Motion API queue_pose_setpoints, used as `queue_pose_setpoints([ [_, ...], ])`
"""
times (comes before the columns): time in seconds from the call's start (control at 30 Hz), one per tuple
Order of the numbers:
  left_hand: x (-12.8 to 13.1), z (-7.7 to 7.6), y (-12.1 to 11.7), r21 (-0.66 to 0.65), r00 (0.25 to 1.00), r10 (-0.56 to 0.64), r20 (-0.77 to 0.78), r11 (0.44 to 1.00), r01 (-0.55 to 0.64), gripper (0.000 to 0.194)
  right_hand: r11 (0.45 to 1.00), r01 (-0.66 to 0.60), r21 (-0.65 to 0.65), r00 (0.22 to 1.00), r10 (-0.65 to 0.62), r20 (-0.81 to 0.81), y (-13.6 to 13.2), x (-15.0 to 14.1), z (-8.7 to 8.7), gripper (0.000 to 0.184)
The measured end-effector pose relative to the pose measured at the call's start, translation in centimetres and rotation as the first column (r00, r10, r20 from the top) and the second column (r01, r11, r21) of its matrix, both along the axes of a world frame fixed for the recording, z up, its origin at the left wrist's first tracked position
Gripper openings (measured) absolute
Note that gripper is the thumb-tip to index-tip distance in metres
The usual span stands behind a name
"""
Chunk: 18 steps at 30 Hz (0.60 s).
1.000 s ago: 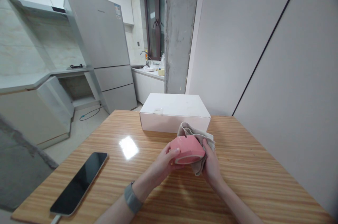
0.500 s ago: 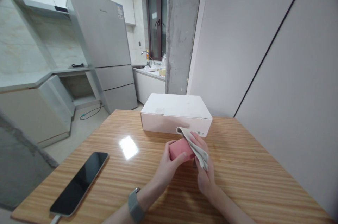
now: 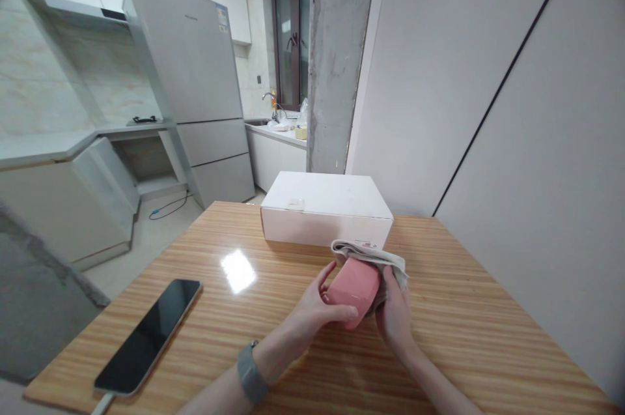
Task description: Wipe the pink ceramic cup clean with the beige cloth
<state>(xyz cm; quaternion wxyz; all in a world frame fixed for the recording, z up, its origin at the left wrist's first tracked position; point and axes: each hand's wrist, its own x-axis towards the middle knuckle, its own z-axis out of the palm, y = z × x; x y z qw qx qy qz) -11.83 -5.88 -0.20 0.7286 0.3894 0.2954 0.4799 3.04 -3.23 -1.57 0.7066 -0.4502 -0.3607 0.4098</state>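
A smooth pink block-like object (image 3: 354, 290), with angled edges, is held tilted above the table; its exact kind does not show. My left hand (image 3: 317, 307) grips it from the left, thumb across the near face and fingers behind. On the other side my right hand (image 3: 394, 314) clasps a folded grey cloth (image 3: 375, 255), which lies against the object's top and right side. Most of the right fingers are hidden behind cloth and object. A grey watch band (image 3: 251, 372) circles my left wrist.
Just beyond my hands a closed white cardboard box (image 3: 325, 197) stands on the wood-grain table (image 3: 234, 330). A phone (image 3: 149, 337) with a white cable lies at the left. Behind are a tall fridge (image 3: 195, 70) and a kitchen counter; a white wall (image 3: 488, 76) runs along the right.
The pink object has turned and tipped, showing a larger face. My right hand has shifted slightly right, and the cloth now spreads over the top and far side instead of hanging down the right.
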Motion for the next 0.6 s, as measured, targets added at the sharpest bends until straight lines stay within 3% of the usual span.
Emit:
queue_pose_setpoints([
  [0.1,0.2,-0.6,0.5,0.007,0.999,0.034,-0.031,0.999,-0.034,0.106,0.996,-0.067,0.062,0.997,0.065,0.042,-0.6,-0.2,0.0,0.031],
  [0.17,0.3,-0.7,0.7,0.031,0.999,0.032,-0.043,0.999,-0.031,0.105,0.977,-0.119,0.175,0.982,0.09,0.164,-1.0,-0.1,0.2,0.03],
  [0.3,0.3,-0.7,0.7,0.091,0.998,0.017,-0.061,0.996,-0.012,0.09,0.833,-0.311,0.457,0.847,0.025,0.532,-1.3,0.4,1.2,0.033],
  [0.4,0.2,-0.3,0.6,0.075,0.993,0.077,-0.092,0.995,-0.07,0.078,0.746,-0.423,0.514,0.741,-0.041,0.67,-1.2,0.6,1.6,0.035],
  [0.47,0.1,0.1,0.4,0.07,0.991,0.099,-0.089,0.993,-0.093,0.071,0.777,-0.404,0.483,0.759,-0.009,0.651,-1.2,0.3,1.5,0.034],
  [0.6,0.1,0.8,0.0,0.067,0.998,0.017,-0.057,0.998,-0.013,0.066,0.939,-0.204,0.278,0.924,0.091,0.371,-0.9,-0.1,0.7,0.03],
])
